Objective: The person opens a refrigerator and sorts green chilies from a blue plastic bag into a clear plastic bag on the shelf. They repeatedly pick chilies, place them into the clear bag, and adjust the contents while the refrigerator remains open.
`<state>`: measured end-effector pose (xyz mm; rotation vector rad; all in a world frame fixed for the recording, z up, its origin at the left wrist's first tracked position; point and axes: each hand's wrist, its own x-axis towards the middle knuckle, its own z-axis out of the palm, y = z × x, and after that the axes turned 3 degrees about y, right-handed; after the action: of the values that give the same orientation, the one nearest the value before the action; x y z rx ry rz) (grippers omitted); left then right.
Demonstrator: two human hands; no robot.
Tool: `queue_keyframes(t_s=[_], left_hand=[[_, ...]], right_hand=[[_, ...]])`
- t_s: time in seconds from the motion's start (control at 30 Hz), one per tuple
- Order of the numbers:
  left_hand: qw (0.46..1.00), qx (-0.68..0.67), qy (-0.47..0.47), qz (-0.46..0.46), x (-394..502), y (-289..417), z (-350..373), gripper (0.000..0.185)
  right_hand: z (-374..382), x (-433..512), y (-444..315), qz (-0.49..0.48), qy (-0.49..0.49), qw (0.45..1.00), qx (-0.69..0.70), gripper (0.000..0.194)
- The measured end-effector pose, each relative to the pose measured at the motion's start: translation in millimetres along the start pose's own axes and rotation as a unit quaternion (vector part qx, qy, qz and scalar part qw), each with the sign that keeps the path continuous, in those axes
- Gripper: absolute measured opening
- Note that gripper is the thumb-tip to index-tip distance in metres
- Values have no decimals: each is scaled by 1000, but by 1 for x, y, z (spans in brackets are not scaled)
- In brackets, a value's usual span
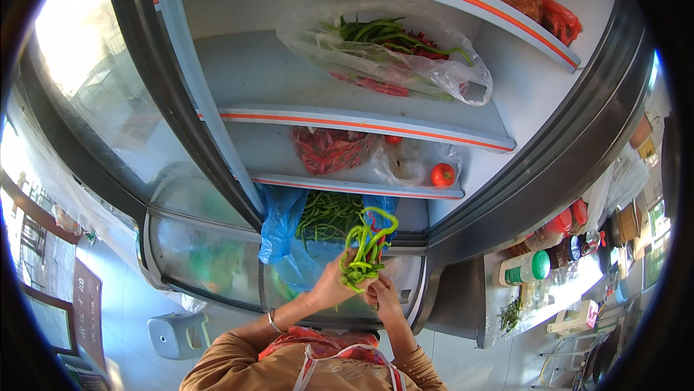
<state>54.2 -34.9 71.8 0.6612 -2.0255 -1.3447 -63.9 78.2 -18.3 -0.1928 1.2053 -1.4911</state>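
Note:
A bunch of long green chili peppers, with a little red among them, is gripped in my left hand in front of the refrigerated display case. My right hand is close beside the bunch, its fingers curled near the stem ends; whether it pinches a pepper is hard to see. Just beyond my hands, an open blue plastic bag holds many green peppers at the bottom of the case. On a shelf above, a clear plastic bag contains green and red peppers.
The lower shelf carries a bag of dark red peppers and a tomato. A glass door lies to the left, with a grey plastic stool on the floor. At right, a counter holds a green-lidded jar and other containers.

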Motion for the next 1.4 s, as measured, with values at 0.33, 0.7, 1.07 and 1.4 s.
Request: queue_keyframes(t_s=[0.33, 0.7, 1.07, 1.4], left_hand=[[817, 448, 44, 361, 168, 167, -125, 47], [751, 589, -162, 251, 315, 227, -130, 38], [775, 482, -128, 388, 269, 224, -132, 56], [794, 531, -73, 288, 283, 203, -124, 55]], right_hand=[[-21, -37, 6, -33, 31, 999, -31, 23], [-75, -61, 18, -89, 110, 990, 4, 17], [-192, -143, -50, -312, 367, 876, -27, 34], [-403, -184, -105, -182, 656, 660, -319, 23]])
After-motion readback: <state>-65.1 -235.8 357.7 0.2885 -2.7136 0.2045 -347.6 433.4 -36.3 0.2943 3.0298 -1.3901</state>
